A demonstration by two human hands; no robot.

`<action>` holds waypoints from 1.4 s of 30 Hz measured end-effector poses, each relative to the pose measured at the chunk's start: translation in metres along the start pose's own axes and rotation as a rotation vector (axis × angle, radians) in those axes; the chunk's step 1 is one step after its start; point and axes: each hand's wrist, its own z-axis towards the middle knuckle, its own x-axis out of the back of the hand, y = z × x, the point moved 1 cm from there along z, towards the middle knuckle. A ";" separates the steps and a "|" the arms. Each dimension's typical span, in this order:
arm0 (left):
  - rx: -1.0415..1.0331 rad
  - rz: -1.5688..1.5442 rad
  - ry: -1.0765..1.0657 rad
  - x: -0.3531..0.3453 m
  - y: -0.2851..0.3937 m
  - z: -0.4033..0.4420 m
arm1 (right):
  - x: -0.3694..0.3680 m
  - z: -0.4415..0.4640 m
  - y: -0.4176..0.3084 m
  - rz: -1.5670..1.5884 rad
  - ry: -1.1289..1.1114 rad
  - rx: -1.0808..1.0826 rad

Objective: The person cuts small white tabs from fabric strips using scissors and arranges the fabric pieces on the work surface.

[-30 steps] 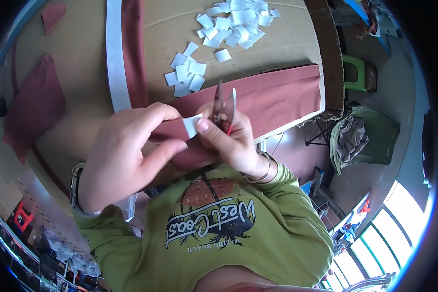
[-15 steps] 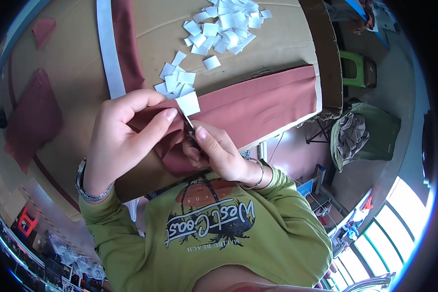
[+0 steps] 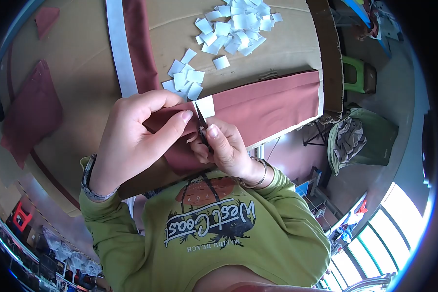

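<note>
My left hand (image 3: pixel 141 134), with a watch at its wrist, pinches a fold of dusty-red fabric (image 3: pixel 173 117) between thumb and fingers. In my right hand (image 3: pixel 224 146) is a pair of small dark scissors (image 3: pixel 201 117), blades pointing away from me. Its blades lie at the edge of the pinched fold, against a white square piece (image 3: pixel 207 105) on the fabric. Whether the blades are parted is hard to see. A long folded red strip (image 3: pixel 272 107) stretches to the right from my hands.
Loose white squares (image 3: pixel 185 78) lie just beyond my left hand, with a bigger pile (image 3: pixel 238 27) farther back. A red strip with a white band (image 3: pixel 124 53) crosses the cardboard-covered table (image 3: pixel 82 44). Red scraps (image 3: pixel 34 112) lie left. A green stool (image 3: pixel 355 73) stands at right.
Both hands, the fabric and the table things sit slightly farther right in view. The scissors' blades now stand more upright across the white square's left part.
</note>
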 end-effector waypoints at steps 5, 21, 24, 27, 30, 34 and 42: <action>-0.009 -0.011 0.007 0.000 0.000 0.001 | 0.002 0.002 -0.002 -0.010 0.017 -0.011; -0.027 0.117 0.049 0.009 0.009 -0.040 | -0.012 0.001 -0.003 -0.257 0.029 0.228; -0.065 0.644 -0.144 0.025 0.020 -0.074 | -0.020 -0.014 -0.003 -0.463 -0.261 0.159; 0.161 0.879 -0.411 0.039 0.043 -0.104 | -0.003 -0.033 -0.012 -0.479 -0.465 0.273; 0.268 0.951 -0.633 0.046 0.035 -0.108 | 0.029 -0.053 -0.041 -0.425 -0.459 0.343; 0.077 0.827 -0.748 0.042 0.004 -0.090 | 0.104 -0.083 -0.067 -0.659 0.492 0.437; 0.120 0.494 -0.460 0.022 -0.023 -0.058 | 0.180 -0.068 -0.094 -1.056 1.102 0.413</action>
